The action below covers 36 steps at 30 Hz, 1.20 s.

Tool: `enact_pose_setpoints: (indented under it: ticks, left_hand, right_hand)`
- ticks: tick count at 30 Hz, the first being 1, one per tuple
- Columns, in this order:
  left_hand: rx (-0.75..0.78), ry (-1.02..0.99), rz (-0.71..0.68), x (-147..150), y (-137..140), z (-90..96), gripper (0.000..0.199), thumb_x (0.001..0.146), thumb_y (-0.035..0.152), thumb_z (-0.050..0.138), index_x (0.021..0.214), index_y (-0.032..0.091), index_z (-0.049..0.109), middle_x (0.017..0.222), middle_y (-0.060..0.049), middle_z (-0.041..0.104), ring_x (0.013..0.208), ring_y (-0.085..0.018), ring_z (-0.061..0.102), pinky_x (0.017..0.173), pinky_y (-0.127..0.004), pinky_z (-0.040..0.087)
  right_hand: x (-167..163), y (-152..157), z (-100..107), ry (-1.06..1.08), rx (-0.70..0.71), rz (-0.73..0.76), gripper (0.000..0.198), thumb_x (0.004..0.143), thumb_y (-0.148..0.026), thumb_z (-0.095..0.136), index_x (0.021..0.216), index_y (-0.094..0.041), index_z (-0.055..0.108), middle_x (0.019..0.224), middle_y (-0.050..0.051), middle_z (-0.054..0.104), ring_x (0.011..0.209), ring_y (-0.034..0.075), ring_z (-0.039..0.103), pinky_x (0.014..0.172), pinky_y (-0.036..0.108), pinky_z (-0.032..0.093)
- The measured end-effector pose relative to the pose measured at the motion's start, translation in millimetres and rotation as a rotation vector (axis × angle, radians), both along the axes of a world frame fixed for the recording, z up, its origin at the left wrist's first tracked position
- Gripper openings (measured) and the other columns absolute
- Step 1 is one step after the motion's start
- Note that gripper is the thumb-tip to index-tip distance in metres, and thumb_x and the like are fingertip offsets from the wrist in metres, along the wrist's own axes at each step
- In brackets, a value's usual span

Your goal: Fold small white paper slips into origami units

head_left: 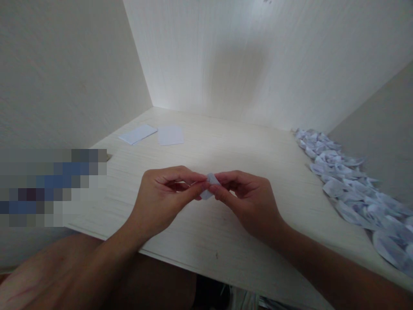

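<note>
Between my two hands, above the middle of the pale wooden table (180,234), is a small folded piece of white paper (208,193). My left hand (167,193) pinches its left side between thumb and fingers. From the other side, my right hand (247,198) pinches it the same way, and the fingertips of both hands nearly meet. Parts of the paper are covered by the thumbs, so its full folded shape is hidden.
Toward the back left lie a stack of white paper (138,134) and a square white sheet (171,135) beside it. A long heap of folded white paper pieces (351,181) runs along the right edge. Walls rise behind and on both sides. A blurred patch covers the far left.
</note>
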<state>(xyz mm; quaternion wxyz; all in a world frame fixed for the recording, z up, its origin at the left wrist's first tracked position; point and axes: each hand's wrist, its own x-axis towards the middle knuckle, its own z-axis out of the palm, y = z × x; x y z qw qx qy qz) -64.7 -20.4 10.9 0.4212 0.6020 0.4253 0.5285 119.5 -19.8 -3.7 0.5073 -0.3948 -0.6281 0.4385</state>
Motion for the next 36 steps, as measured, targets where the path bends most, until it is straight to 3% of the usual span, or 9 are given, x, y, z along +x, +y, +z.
enact_pose_setpoints:
  ticks: [5,10,14,19,25,31,36]
  left_hand:
    - [-0.063,0.003,-0.015,-1.5,2.5,-2.4,0.007,0.073,0.019,0.086,0.077,0.019,0.080,0.067,-0.002,0.078,0.057,-0.015,0.073,0.053,-0.021,0.059]
    - [-0.185,-0.085,-0.104,-3.0,6.7,-4.3,0.023,0.072,0.020,0.086,0.094,0.018,0.077,0.072,-0.002,0.079,0.059,-0.017,0.075,0.056,-0.024,0.061]
    - [-0.188,-0.035,-0.095,-5.0,7.1,-5.0,0.016,0.074,0.019,0.084,0.087,0.018,0.075,0.064,0.000,0.075,0.057,-0.015,0.072,0.055,-0.022,0.058]
    - [-0.211,-0.059,-0.102,-6.0,8.1,-6.5,0.018,0.072,0.021,0.085,0.081,0.017,0.070,0.060,0.001,0.072,0.055,-0.016,0.072,0.054,-0.023,0.058]
    - [-0.192,-0.057,-0.094,-6.4,7.2,-6.3,0.019,0.075,0.025,0.085,0.076,0.015,0.069,0.062,0.000,0.071,0.056,-0.015,0.072,0.054,-0.022,0.059]
    - [-0.122,-0.028,-0.089,-4.6,4.7,-6.6,0.014,0.079,0.028,0.079,0.080,0.016,0.072,0.064,-0.001,0.072,0.057,-0.016,0.072,0.056,-0.026,0.063]
    - [-0.111,0.006,-0.068,-6.6,3.1,-7.4,0.014,0.081,0.028,0.079,0.088,0.016,0.075,0.064,-0.002,0.074,0.059,-0.018,0.074,0.059,-0.026,0.062]
  right_hand:
    - [1.8,2.0,3.9,-0.030,-0.071,0.040,0.025,0.079,-0.037,0.085,0.090,-0.017,0.078,0.073,0.004,0.077,0.057,0.013,0.066,0.051,0.026,0.052]
    - [6.5,9.9,8.1,0.030,-0.194,0.069,0.031,0.070,-0.036,0.091,0.086,-0.016,0.073,0.070,0.001,0.074,0.052,0.009,0.061,0.047,0.022,0.049]
    - [7.4,13.1,9.7,0.061,-0.250,0.086,0.038,0.064,-0.036,0.094,0.083,-0.017,0.066,0.064,-0.003,0.069,0.049,0.008,0.061,0.045,0.020,0.049]
    - [8.0,13.7,12.4,-0.009,-0.237,0.119,0.040,0.070,-0.043,0.090,0.070,-0.019,0.057,0.055,-0.005,0.063,0.047,0.010,0.061,0.046,0.022,0.048]
    - [12.8,18.2,13.8,-0.042,-0.230,0.185,0.033,0.078,-0.040,0.084,0.074,-0.019,0.059,0.058,-0.001,0.069,0.053,0.013,0.067,0.052,0.024,0.047]
    - [13.1,16.8,5.3,-0.122,-0.062,0.202,0.010,0.090,-0.028,0.068,0.086,-0.020,0.063,0.064,-0.003,0.067,0.058,0.011,0.063,0.056,0.024,0.049]
    - [13.8,16.9,1.0,-0.233,0.131,0.135,0.011,0.085,-0.028,0.075,0.092,-0.019,0.074,0.074,0.000,0.071,0.064,0.011,0.059,0.061,0.026,0.049]
